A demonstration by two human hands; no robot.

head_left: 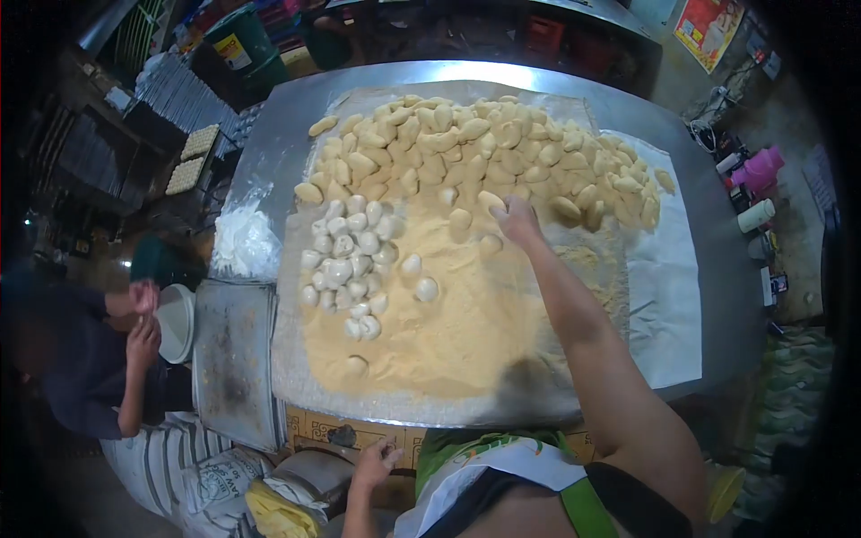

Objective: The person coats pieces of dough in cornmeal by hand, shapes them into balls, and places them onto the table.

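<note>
My right hand (517, 221) reaches across the table and is closed on a crumb-coated piece of dough (491, 199), beside a large heap of coated dough pieces (457, 148). Below and left of it, a few loose dough pieces lie on the yellow crumbs (430, 345). Shiny white dough balls (345, 255) are clustered at the left of the crumb layer. My left hand (377, 462) hangs low by the table's front edge, its fingers loosely bent and apart, with nothing visible in them.
A clear plastic bag with white contents (244, 242) lies at the table's left edge, above stained metal trays (233, 359). At the left, another person (72, 359) holds both hands near a white bucket (178, 323). A white sheet (664, 296) lies under the heap's right end.
</note>
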